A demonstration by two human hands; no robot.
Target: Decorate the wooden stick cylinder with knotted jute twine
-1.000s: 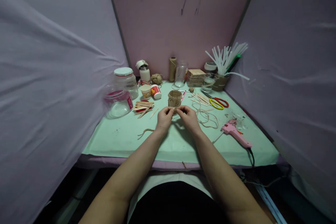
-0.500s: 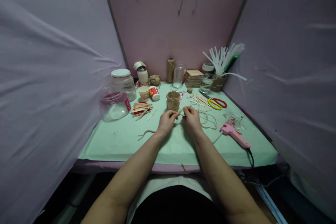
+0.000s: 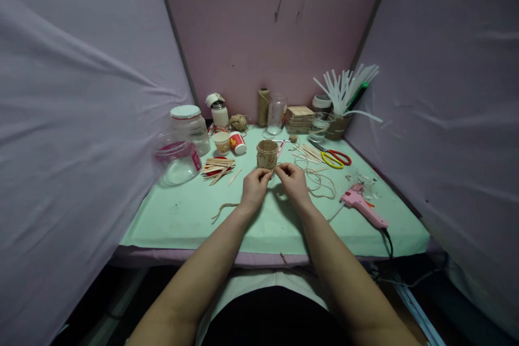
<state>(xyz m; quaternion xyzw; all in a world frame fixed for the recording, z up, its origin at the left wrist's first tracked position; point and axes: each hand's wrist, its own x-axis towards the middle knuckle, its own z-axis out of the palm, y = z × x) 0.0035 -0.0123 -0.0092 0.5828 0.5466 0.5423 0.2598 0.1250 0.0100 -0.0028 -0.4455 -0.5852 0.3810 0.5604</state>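
My left hand (image 3: 255, 186) and my right hand (image 3: 292, 181) are close together over the middle of the table, both pinching thin twine between the fingertips. Just beyond them stands a small twine-covered cup (image 3: 266, 154) with a braided rim. From beside my right hand, loose twine (image 3: 322, 193) runs in loops over the table. Another piece of twine (image 3: 223, 208) emerges at the left of my left wrist. The exact crossing of the strands at my fingertips is too small to make out.
Wooden sticks (image 3: 219, 168), a wide clear jar (image 3: 178, 165), a lidded jar (image 3: 188, 121) and paper cups (image 3: 237, 142) are on the left. Scissors (image 3: 333, 159), a pink glue gun (image 3: 365, 209) and a pot of white sticks (image 3: 338, 127) are on the right.
My right hand has moved left, nearer my left hand, and the gap between the fingertips is smaller. The twine at the fingertips has drawn closer to the cup's base.
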